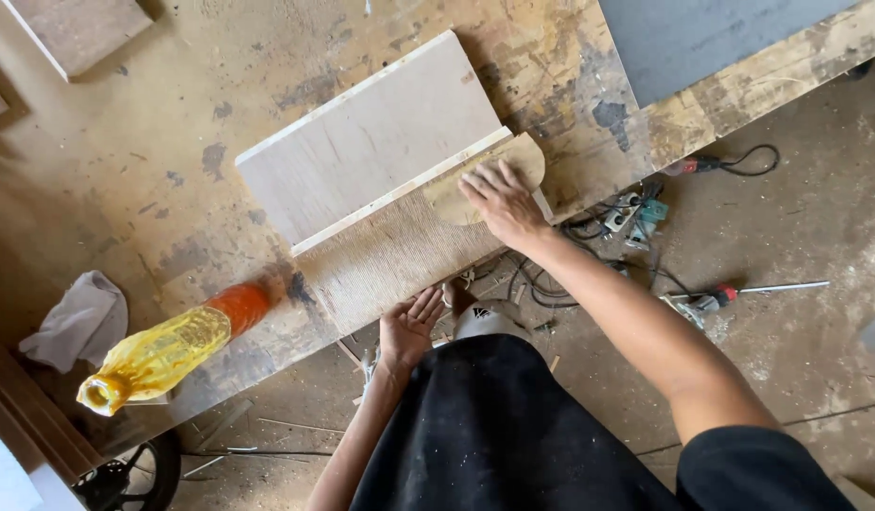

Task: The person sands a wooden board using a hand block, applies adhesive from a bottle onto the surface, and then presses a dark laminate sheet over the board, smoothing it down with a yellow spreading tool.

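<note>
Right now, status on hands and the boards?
Right hand flat on rounded wood piece. Left hand open against ribbed board edge. Yellow bottle lying left, apart.

Pale beige rectangular plywood board [371, 142], cream edge strip; tan ribbed panel [400, 255] finely striped; translucent yellow plastic bottle [158, 358], orange end; crumpled grey cloth [78, 320]; worn brown workbench top [125, 142], dark blotches.

- Light: you get soft, warm daylight, even over the workbench [125, 170]; no glare.
- Shadows: faint, short, falling toward you from the upright board [371, 142] on the workbench.
- Dim zone: workbench's near-left corner, beside the yellow bottle [158, 358].
- Focus: sharp at the workbench; slightly softer on the floor [816, 237] beyond its right edge.
- Distortion: wide-angle stretch at frame edges.
</note>
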